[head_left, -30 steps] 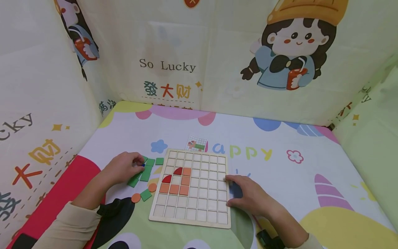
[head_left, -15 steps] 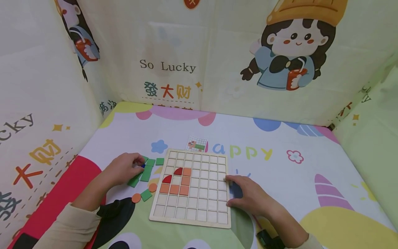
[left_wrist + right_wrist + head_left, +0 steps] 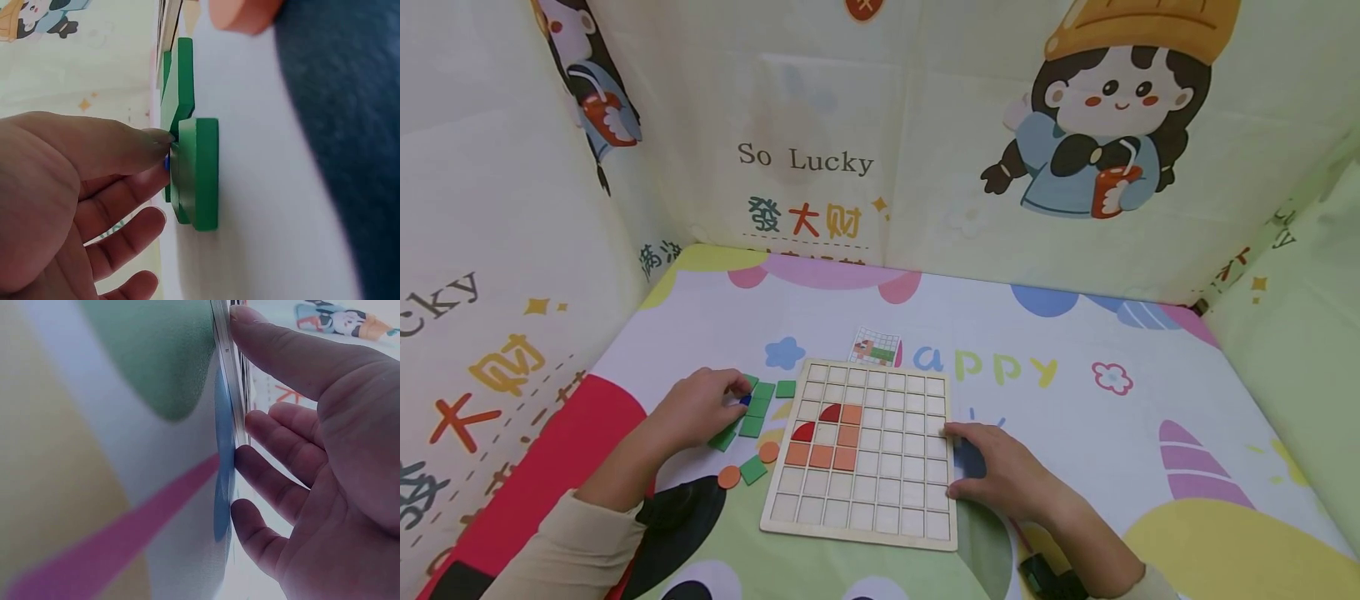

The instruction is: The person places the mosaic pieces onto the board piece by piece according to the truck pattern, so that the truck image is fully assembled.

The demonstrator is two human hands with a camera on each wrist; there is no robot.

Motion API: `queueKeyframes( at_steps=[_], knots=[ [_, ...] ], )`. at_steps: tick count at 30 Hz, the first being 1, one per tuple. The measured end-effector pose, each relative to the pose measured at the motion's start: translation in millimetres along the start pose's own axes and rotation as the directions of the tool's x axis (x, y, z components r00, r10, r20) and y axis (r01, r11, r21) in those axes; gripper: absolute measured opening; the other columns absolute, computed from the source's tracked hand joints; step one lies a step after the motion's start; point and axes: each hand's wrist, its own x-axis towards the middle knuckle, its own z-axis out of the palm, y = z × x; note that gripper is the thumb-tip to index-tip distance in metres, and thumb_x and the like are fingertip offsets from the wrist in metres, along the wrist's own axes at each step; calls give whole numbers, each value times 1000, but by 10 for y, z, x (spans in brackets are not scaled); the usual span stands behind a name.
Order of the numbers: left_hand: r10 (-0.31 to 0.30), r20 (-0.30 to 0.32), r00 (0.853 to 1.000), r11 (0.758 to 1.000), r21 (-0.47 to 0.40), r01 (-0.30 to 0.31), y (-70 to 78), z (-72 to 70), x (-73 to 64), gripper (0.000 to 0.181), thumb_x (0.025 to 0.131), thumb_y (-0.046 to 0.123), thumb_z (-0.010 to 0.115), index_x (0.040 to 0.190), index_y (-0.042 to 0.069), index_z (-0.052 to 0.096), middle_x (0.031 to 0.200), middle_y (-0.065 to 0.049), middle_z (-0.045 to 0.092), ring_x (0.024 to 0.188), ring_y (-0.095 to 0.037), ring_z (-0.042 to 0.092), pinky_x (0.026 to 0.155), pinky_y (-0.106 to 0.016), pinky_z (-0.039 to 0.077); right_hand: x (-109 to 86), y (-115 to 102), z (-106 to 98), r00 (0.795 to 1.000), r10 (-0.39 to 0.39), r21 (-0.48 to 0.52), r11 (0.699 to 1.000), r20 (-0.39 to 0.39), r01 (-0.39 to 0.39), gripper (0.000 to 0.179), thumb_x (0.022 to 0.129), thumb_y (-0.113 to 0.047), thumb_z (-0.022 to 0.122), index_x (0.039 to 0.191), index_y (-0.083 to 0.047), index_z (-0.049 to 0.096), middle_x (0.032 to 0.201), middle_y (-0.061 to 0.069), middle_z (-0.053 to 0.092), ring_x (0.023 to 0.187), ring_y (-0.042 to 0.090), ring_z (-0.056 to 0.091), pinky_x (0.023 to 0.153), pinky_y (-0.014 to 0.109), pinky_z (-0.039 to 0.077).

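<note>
My left hand (image 3: 703,404) pinches a small blue piece (image 3: 745,400) between thumb and index finger, close among green square tiles (image 3: 751,427) left of the board. Only a sliver of the blue piece (image 3: 167,164) shows in the left wrist view, right beside a thick green tile (image 3: 207,175); the other fingers are loosely bent. A wooden grid board (image 3: 906,475) lies flat in the middle, with several orange squares (image 3: 821,457) and two red quarter-round pieces (image 3: 802,432) in its cells. My right hand (image 3: 1007,471) touches the board's right edge with thumb and fingertips, fingers spread.
Two orange discs (image 3: 728,477) and a loose green tile (image 3: 753,470) lie near the board's left edge. Behind the board is a small pattern card (image 3: 875,347). Printed cloth walls (image 3: 940,167) enclose the table at the back and sides.
Both hands and the board stay nearly in place. Beside the left hand, the green tiles look slightly shifted, and a little more of the blue piece shows than a second ago.
</note>
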Motion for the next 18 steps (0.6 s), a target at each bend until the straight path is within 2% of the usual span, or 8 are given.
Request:
queueKeyframes(
  at_steps=[13,18],
  knots=[
    [4,-12,1000,999,44,-3,18,38,82,36,85,9,76,118,0,67,111,-17,65,102,-37,55,70,-39,58,4,14,8,1000,-8,2,1000,-2,8,72,80,-33,85,141,-9,55,138,8,57,130,35,49,105,54,38],
    [11,-36,999,998,63,-9,17,25,89,36,87,10,75,120,-1,67,110,-16,67,101,-35,56,69,-38,58,1,16,10,1000,-9,-1,1000,-5,9,71,80,-32,85,141,-10,55,137,8,57,130,34,49,105,54,38]
  ],
)
